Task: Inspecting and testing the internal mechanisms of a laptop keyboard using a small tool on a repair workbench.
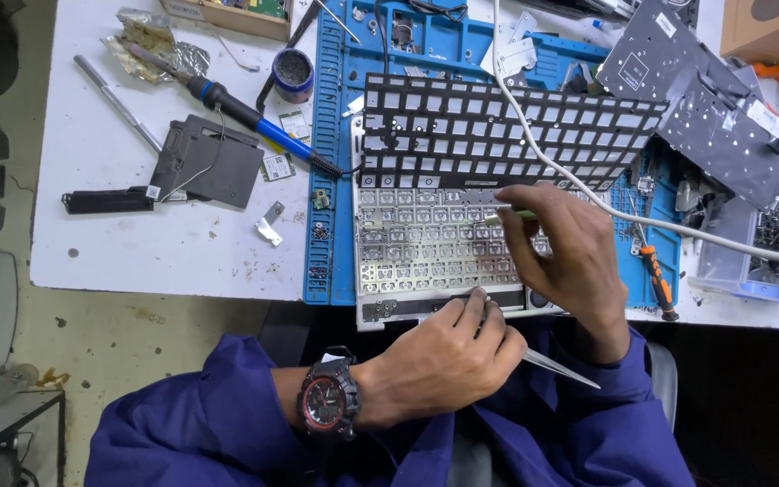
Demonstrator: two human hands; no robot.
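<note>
A stripped laptop keyboard panel (412,243) with bare key sockets lies on a blue work mat (335,180). A black key frame (498,126) rests across its far side. My left hand (439,361), with a black and red wristwatch, is shut on metal tweezers (559,370) at the panel's near edge. My right hand (565,257) hovers over the panel's right half and pinches a thin light-coloured tool (502,217) whose tip touches the sockets.
A soldering iron (245,113) with a blue grip, a round tin (293,74), black parts (205,162) and small boards lie on the white table at left. A white cable (606,203) crosses the mat. An orange screwdriver (658,281) and another keyboard (705,90) sit at right.
</note>
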